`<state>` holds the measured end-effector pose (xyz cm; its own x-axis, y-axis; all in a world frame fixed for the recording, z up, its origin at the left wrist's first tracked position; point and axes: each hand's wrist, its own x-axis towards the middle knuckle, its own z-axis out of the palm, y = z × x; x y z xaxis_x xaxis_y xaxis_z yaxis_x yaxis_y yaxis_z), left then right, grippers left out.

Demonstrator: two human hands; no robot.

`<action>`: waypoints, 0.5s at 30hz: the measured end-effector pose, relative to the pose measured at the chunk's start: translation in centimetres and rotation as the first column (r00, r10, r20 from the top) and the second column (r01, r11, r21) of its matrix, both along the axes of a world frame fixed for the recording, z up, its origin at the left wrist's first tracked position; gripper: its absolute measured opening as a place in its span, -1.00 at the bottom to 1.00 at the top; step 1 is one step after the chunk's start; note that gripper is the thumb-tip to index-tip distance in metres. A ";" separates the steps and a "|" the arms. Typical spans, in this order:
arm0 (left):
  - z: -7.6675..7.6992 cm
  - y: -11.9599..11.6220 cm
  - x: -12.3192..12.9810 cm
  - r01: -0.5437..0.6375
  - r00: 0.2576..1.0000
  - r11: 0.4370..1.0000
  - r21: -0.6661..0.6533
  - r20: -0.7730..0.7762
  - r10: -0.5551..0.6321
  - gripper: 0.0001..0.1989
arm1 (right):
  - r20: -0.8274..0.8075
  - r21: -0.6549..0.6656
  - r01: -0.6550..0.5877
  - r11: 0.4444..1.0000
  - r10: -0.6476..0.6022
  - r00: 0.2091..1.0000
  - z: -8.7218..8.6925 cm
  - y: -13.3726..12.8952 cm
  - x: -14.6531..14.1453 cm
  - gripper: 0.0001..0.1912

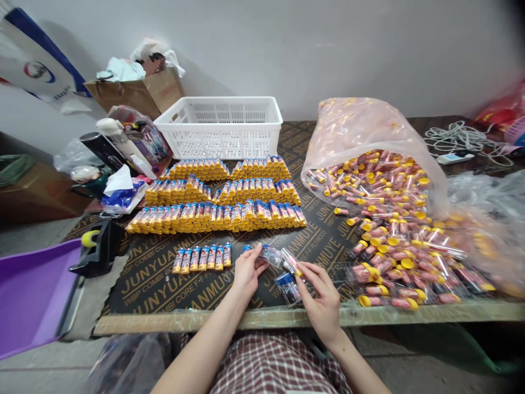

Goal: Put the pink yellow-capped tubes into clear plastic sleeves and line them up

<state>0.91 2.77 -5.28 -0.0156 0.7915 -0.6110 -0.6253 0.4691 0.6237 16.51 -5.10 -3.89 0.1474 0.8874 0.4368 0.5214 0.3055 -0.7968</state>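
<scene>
My left hand (pixel 249 267) pinches the edge of a small clear packet with a printed label (pixel 270 254); a bit of blue shows beside its fingertips. My right hand (pixel 318 290) holds a small tube with a clear wrapper and a yellow end (pixel 290 261), tilted toward the packet. Just below, on the dark board, lie blue printed packets (pixel 287 287). Left of my hands a short row of blue and yellow tubes (pixel 202 258) lies side by side. Behind it, stacked rows of the same tubes (pixel 217 216) stretch across the board.
A white plastic basket (pixel 221 139) stands at the back. On the right, a translucent bag (pixel 361 123) spills a heap of yellow-ended tubes (pixel 396 254). A tape dispenser (pixel 96 249), a tissue pack (pixel 123 198) and bottles (pixel 117 137) are at the left, near a purple dustpan (pixel 33 290).
</scene>
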 end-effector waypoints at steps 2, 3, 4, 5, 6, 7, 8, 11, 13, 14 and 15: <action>0.0 0.0 0.0 -0.004 1.000 1.000 -0.006 0.003 0.004 -0.66 | 0.023 0.017 -0.013 1.000 0.012 1.000 0.0 0.1 -0.1 -0.60; 0.0 0.0 0.0 -0.004 1.000 1.000 -0.004 -0.001 0.004 -0.66 | 0.032 0.020 -0.026 0.999 0.025 0.999 0.0 0.1 -0.2 -0.58; 0.0 0.0 0.0 -0.003 1.000 1.000 0.003 -0.010 0.003 -0.66 | 0.037 0.017 -0.043 0.999 0.043 0.998 0.0 0.1 -0.3 -0.57; 0.0 -0.1 0.0 -0.005 1.000 1.000 0.012 -0.024 0.005 -0.66 | 0.041 0.013 -0.065 0.998 0.064 0.997 0.0 0.1 -0.4 -0.56; 0.0 -0.1 0.0 -0.008 0.999 1.000 0.022 -0.038 0.009 -0.66 | 0.043 0.010 -0.087 0.996 0.086 0.995 0.0 0.1 -0.5 -0.56; 0.1 -0.2 0.1 -0.010 0.999 0.999 0.032 -0.052 0.011 -0.66 | 0.040 0.010 -0.108 0.994 0.108 0.993 0.1 0.0 -0.6 -0.56; 0.1 -0.2 0.2 -0.011 0.998 0.999 0.039 -0.061 0.013 -0.66 | 0.035 0.010 -0.126 0.992 0.126 0.991 0.1 0.0 -0.6 -0.56; 0.3 -0.4 0.4 0.006 0.997 0.998 0.067 -0.081 0.000 -0.65 | 0.013 -0.018 -0.153 0.988 0.153 0.988 0.0 0.0 -0.6 -0.61; 0.6 -0.5 0.4 0.041 0.996 0.994 0.097 -0.085 -0.033 -0.65 | -0.002 -0.055 -0.160 0.986 0.160 0.987 -0.1 0.0 -0.4 -0.64; 0.7 -0.6 0.4 0.069 0.995 0.991 0.112 -0.079 -0.060 -0.66 | -0.009 -0.069 -0.165 0.984 0.165 0.986 -0.2 0.1 -0.3 -0.65; 0.9 -0.6 0.4 0.098 0.994 0.987 0.126 -0.069 -0.090 -0.66 | -0.014 -0.073 -0.176 0.982 0.175 0.984 -0.3 0.2 -0.1 -0.65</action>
<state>1.29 2.18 -4.42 0.0275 0.8633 -0.5040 -0.5397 0.4372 0.7194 16.37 -4.92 -4.24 -0.0108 0.9294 0.3688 0.4591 0.3323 -0.8239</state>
